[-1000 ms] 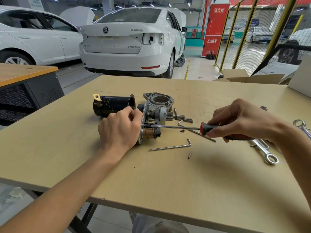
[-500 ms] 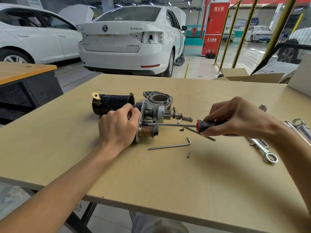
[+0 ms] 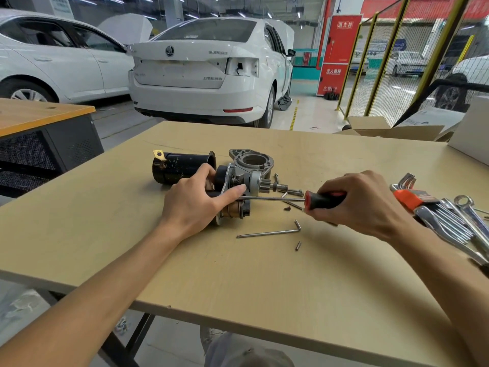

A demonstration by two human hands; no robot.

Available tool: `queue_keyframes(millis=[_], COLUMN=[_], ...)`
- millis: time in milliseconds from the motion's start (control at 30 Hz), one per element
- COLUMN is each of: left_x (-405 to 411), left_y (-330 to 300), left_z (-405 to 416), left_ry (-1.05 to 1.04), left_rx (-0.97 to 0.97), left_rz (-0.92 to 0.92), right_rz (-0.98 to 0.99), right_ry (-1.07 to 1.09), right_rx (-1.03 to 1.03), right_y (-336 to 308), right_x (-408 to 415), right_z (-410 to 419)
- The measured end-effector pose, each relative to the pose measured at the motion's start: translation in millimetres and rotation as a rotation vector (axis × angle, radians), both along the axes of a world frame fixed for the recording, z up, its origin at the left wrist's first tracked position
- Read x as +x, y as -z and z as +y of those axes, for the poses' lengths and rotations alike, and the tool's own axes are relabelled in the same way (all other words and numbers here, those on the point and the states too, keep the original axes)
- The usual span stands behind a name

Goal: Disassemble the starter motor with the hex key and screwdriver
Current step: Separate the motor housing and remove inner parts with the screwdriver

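While the black can [image 3: 182, 168] already lies off at the left, the left hand [image 3: 195, 207] holds the starter motor [image 3: 238, 189] on the counter [image 3: 264, 274], its fingers curled round it. The right hand [image 3: 365, 202] grips the screwdriver [image 3: 291, 199], tip at the motor. Loose screws [image 3: 298, 245] and the hex key [image 3: 270, 231] lie near, so more is left.

Head view, facing down, table [image 3: 264, 274] near

One screwdriver [image 3: 312, 199], one loose hex key [image 3: 270, 231], one black cylindrical housing [image 3: 182, 166], one grey end bracket [image 3: 252, 161], two white cars [image 3: 209, 72], one cardboard box [image 3: 389, 129].
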State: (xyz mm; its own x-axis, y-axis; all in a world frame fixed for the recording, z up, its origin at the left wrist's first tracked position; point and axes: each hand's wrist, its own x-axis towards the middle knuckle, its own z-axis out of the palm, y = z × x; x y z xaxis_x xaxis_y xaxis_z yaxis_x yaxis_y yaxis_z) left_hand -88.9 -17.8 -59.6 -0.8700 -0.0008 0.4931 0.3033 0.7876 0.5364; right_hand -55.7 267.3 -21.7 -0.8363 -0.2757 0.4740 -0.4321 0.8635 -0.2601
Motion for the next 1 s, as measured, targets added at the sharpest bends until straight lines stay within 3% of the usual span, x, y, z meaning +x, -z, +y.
queue_keyframes(millis=[100, 200, 367, 467, 533, 600, 733, 800, 933, 1000], left_x=[-0.1, -0.8, -3.2, -2.8, -2.5, -2.9, -4.4, -4.9, -5.7, -6.3], left_y=[1.0, 2.7, 3.7, 2.7, 2.3, 2.4, 3.2, 3.6, 4.3, 4.3], left_z=[-0.5, -0.9, 3.1, 2.6, 1.3, 1.1, 0.1, -0.1, 0.4, 0.4], left_ry=[-0.001, -0.027, -0.145, -0.131, -0.118, -0.116, -0.122, -0.123, -0.135, -0.144], left_rx=[0.028, 0.045, 0.052, 0.086, 0.094, 0.088, 0.101, 0.109, 0.117, 0.117], left_rz=[-0.007, -0.001, 0.049, 0.045, 0.046, 0.044, 0.044, 0.044, 0.041, 0.039], right_rz=[-0.025, -0.204, -0.443, -0.681, -0.819, -0.862, -0.599, -0.501, -0.579, -0.574], right_ry=[0.092, 0.041, -0.056, -0.027, 0.03, 0.093, 0.196, 0.169, -0.034, 0.044], right_rx=[0.07, -0.106, -1.018, -1.338, -1.322, -1.161, -0.932, -0.984, -1.261, -1.261], right_y=[-3.8, -3.0, -4.8, 0.3, 2.6, 4.2, 7.3, 8.6, 9.4, 9.3], right_x=[1.6, 4.2, -2.1, -6.8, -8.1, -9.9, -16.2, -17.8, -17.4, -17.0], right_z=[-0.4, -0.2, 8.2, 7.9, 8.8, 11.5, 9.1, 8.8, 8.0, 5.3])
